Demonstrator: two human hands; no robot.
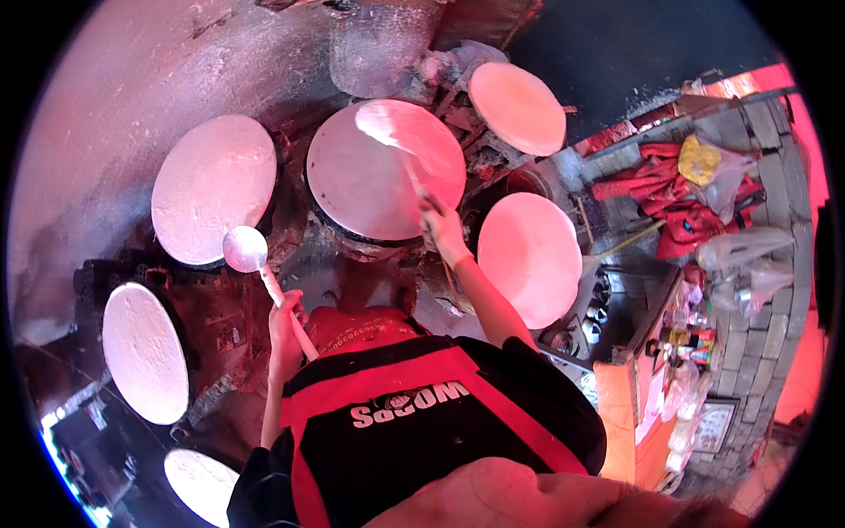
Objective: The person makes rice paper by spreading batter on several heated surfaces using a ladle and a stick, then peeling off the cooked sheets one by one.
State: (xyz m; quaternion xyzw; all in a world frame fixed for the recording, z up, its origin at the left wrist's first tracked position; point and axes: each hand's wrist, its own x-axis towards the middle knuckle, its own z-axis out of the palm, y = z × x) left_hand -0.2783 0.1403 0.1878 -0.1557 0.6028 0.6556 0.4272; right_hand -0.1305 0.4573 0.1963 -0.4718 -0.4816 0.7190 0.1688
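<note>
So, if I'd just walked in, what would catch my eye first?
Probably the pale round discs arcing from lower left to right around the person. At the middle disc, the right hand holds a thin tool over its surface. The left hand grips a long-handled ladle, left of centre.

Lettering [407,405] on black shirt [387,458], digits [359,335] on apron [352,320]
</note>
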